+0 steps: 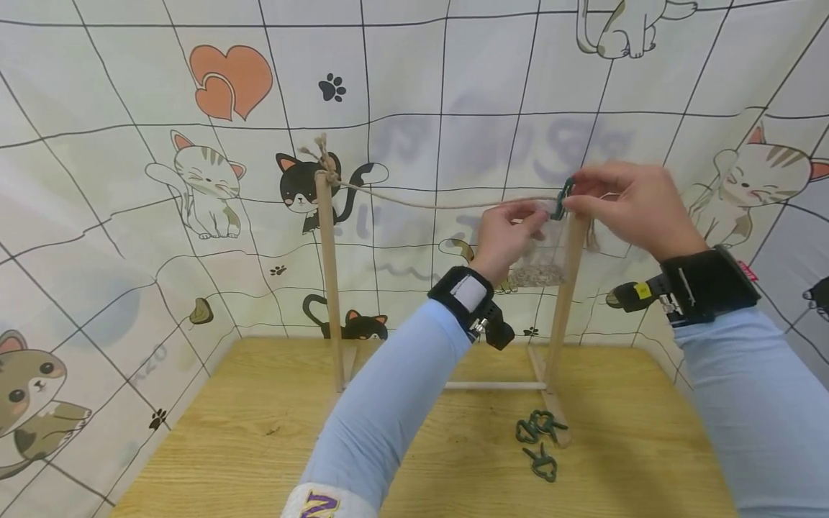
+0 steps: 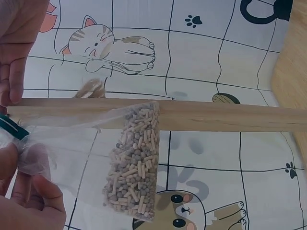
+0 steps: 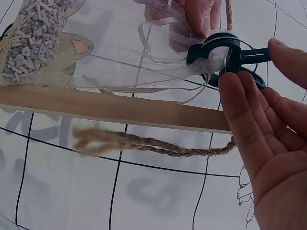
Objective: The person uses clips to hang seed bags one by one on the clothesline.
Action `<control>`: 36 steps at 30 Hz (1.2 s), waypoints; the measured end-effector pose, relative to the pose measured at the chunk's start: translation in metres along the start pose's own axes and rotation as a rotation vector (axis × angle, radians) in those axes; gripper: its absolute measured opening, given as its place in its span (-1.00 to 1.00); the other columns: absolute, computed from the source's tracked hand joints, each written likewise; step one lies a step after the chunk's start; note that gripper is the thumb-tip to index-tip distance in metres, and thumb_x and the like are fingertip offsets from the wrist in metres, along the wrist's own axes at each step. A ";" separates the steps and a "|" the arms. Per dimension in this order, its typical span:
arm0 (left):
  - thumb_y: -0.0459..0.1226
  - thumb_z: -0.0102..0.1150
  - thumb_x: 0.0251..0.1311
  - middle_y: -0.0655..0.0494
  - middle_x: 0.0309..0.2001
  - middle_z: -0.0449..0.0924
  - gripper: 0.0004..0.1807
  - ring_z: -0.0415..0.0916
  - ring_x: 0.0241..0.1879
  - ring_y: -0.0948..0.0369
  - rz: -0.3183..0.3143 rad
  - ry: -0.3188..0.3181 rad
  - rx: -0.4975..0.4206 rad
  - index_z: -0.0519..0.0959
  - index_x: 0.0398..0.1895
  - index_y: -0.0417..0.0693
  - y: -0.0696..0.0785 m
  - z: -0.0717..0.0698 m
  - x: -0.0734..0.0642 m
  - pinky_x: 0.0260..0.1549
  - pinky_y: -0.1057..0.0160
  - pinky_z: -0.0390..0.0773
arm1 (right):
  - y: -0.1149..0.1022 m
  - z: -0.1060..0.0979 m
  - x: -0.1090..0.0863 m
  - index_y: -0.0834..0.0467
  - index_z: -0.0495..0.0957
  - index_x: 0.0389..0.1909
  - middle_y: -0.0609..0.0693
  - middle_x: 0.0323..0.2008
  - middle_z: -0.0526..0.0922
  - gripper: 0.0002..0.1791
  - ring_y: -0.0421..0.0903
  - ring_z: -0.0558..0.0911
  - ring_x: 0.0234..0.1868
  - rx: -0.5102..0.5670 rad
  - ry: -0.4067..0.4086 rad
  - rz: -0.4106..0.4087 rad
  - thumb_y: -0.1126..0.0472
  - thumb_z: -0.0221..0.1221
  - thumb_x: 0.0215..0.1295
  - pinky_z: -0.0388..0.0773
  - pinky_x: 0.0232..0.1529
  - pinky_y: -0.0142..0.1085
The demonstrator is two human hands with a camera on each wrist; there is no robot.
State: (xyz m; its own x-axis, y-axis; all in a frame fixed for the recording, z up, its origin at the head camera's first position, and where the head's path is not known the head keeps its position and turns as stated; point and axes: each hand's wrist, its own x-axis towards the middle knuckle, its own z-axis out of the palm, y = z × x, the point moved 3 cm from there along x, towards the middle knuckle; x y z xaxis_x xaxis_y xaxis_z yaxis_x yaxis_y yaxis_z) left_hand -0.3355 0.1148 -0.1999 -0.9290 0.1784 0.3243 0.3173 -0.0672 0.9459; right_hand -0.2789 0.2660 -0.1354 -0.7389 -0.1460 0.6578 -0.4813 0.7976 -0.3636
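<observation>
My right hand pinches a dark green clip between thumb and fingers, close to the top of the right wooden post. The clip's jaws sit around the gathered top of a sheer drawstring bag and its thin ribbons. Pale pellets fill the bag's lower end, which hangs beside the post. With thumb and fingertips, my left hand holds the bag's gathered neck just left of the clip. A twine line runs from the left post to the clip, where the fingers partly hide it.
Several more green clips lie on the wooden table near the right foot of the frame. A white crossbar joins the posts low down. Behind stands a cat-print cloth. Frayed twine ends hang by the right post.
</observation>
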 end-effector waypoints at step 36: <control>-0.19 -0.08 0.34 0.02 0.10 0.48 -0.55 0.46 -0.05 0.18 0.408 -0.285 0.920 0.33 0.26 -0.11 -0.015 -0.124 -0.087 -0.07 0.31 0.43 | -0.003 0.041 -0.099 0.06 0.58 -0.01 -0.03 -0.19 0.64 -0.60 -0.60 0.47 -0.30 -0.009 0.173 -0.214 0.31 0.26 0.07 0.41 -0.28 -0.67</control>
State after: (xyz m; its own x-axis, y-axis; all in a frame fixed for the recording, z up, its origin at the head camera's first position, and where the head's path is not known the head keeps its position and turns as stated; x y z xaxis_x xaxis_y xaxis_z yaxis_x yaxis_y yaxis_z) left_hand -0.2831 -0.0214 -0.2431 -0.6776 0.5427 0.4963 0.7301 0.5774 0.3655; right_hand -0.2240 0.2543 -0.2267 -0.5286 -0.2104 0.8224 -0.6135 0.7643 -0.1988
